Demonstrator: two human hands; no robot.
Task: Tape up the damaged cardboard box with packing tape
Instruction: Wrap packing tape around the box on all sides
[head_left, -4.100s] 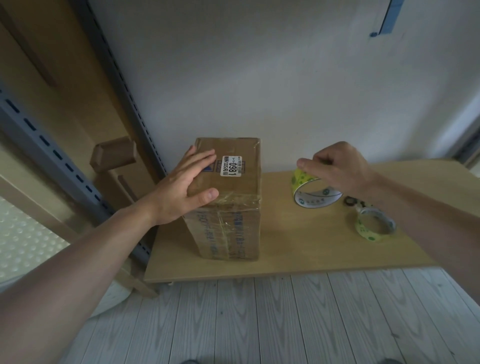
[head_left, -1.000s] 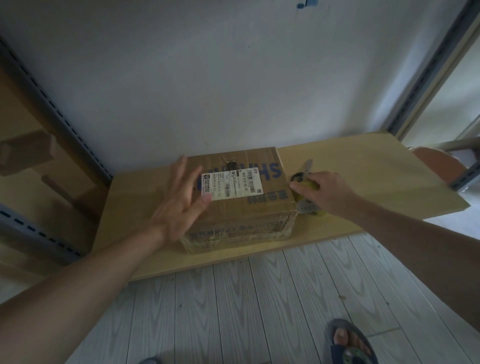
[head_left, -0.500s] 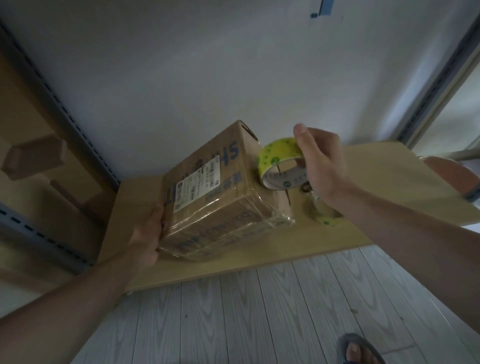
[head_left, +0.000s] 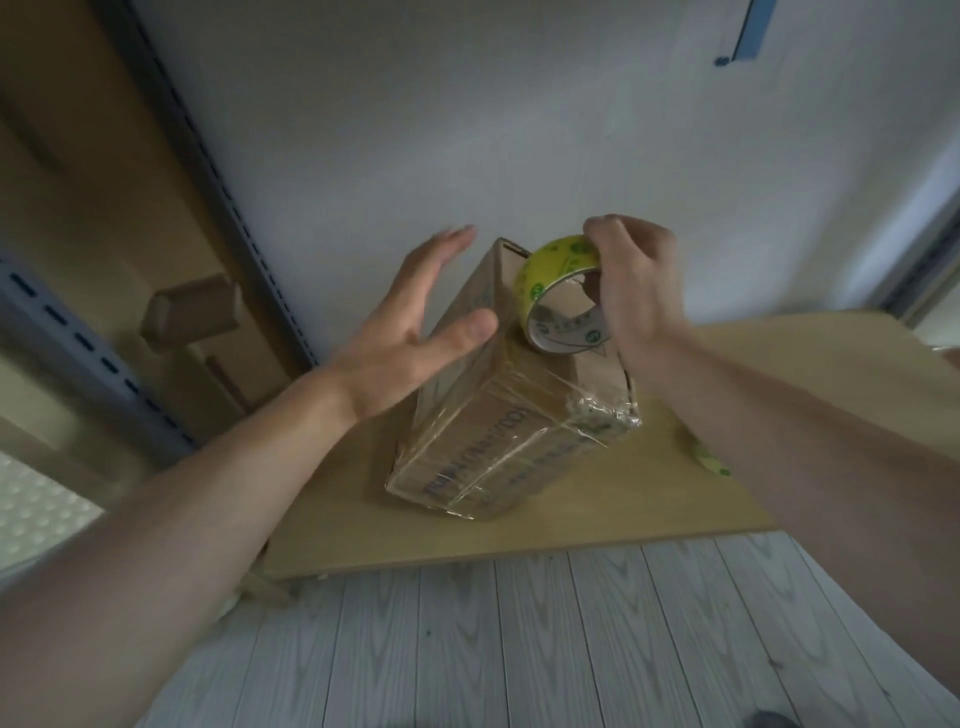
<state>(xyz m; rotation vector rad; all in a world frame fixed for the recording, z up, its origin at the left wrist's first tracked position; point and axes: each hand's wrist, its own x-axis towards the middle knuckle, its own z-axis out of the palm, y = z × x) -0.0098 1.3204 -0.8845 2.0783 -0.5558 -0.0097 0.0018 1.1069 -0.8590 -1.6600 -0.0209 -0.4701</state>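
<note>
A brown cardboard box (head_left: 498, 415) stands tipped up on the wooden board (head_left: 649, 499), its upper face toward me, with clear tape and crumpled film across its near end. My right hand (head_left: 636, 291) grips a roll of yellow-green packing tape (head_left: 561, 296) and holds it against the box's upper right face. My left hand (head_left: 410, 332) hovers at the box's left side, fingers spread and thumb near the edge; whether it touches the box is unclear through motion blur.
A second yellow tape roll (head_left: 709, 457) lies on the board, mostly hidden behind my right forearm. A white wall rises just behind the box. A metal shelf upright (head_left: 218, 208) and a small cardboard piece (head_left: 192, 312) stand at left. Grey plank floor lies below.
The box has been tipped from lying flat to standing on end. My left hand let go of its lower left side and opened. My right hand brought the tape roll onto the box.
</note>
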